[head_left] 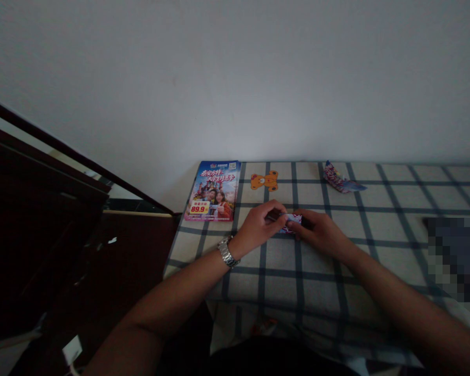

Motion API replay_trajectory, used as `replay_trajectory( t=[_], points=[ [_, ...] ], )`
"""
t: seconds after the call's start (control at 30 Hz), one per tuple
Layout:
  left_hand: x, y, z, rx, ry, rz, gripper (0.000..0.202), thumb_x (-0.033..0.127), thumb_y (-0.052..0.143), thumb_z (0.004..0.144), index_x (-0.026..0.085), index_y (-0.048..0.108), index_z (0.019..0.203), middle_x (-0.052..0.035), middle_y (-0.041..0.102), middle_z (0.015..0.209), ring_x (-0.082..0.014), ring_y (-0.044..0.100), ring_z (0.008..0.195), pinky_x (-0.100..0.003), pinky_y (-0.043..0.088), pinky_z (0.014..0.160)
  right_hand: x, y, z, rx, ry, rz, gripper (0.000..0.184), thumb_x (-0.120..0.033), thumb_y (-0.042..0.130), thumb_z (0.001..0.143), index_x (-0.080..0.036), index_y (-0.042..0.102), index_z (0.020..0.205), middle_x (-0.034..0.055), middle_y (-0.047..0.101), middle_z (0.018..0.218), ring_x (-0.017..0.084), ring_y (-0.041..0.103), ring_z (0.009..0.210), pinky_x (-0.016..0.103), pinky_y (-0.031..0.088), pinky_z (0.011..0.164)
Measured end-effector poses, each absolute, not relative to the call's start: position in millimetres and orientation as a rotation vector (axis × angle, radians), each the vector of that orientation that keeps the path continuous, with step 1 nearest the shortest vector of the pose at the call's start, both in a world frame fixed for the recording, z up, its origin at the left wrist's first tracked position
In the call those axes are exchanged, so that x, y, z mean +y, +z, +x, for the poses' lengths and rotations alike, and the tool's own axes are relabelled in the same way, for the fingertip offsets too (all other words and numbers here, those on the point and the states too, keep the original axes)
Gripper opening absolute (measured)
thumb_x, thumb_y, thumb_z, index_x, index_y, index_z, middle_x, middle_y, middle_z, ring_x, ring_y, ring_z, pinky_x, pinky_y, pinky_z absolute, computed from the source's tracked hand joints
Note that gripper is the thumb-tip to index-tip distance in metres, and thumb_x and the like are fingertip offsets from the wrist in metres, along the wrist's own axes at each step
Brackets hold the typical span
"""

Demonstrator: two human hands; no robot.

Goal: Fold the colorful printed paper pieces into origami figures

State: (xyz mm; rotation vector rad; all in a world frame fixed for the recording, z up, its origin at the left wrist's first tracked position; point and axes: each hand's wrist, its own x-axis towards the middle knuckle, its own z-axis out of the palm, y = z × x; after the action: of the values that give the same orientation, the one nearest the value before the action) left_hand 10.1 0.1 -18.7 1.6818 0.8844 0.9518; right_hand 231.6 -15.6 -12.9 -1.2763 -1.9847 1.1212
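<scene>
Between my two hands is a small folded piece of printed paper (295,223), purple and white, held just above the checked cloth. My left hand (261,222), with a metal watch (227,251) on its wrist, pinches the paper's left side. On the other side, my right hand (317,230) grips it with the thumb laid on its face. My fingers hide part of the paper. Beyond my left hand lies a flat orange bear cutout (265,180). A folded paper shape (340,180) in similar printed colours rests farther back on the right.
A stack of printed flyers (213,190) lies at the table's back left corner. The checked tablecloth (379,209) covers the table, which meets a white wall (282,83). A dark, pixelated object (458,256) is at the right. Dark furniture (35,209) stands at the left.
</scene>
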Motion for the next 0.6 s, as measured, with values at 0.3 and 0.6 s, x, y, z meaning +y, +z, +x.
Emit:
replay_trajectory(
  t=[0.3,0.6],
  points=[
    [-0.1,-16.5,10.4,0.888,0.944,1.738,0.021,0.039,0.068,0.100,0.019,0.069,0.099,-0.0038,0.072,0.092,-0.0150,0.069,0.082,-0.026,0.054,0.074,-15.2,-9.5,231.8,-2.047,1.111,-1.241,0.027,-0.046,0.057,0.104,-0.023,0.069,0.097,-0.0010,0.069,0.071,0.018,0.064,0.066,0.029,0.046,0.064],
    [2.3,-14.2,8.5,0.875,0.943,1.756,0.019,0.036,0.067,0.099,0.018,0.069,0.096,-0.0037,0.071,0.091,-0.0144,0.066,0.081,-0.025,0.052,0.074,-15.0,-8.7,232.7,-2.008,1.118,-1.205,0.035,-0.051,0.051,0.107,-0.022,0.068,0.096,0.0012,0.070,0.077,0.018,0.065,0.070,0.029,0.049,0.067]
  ],
)
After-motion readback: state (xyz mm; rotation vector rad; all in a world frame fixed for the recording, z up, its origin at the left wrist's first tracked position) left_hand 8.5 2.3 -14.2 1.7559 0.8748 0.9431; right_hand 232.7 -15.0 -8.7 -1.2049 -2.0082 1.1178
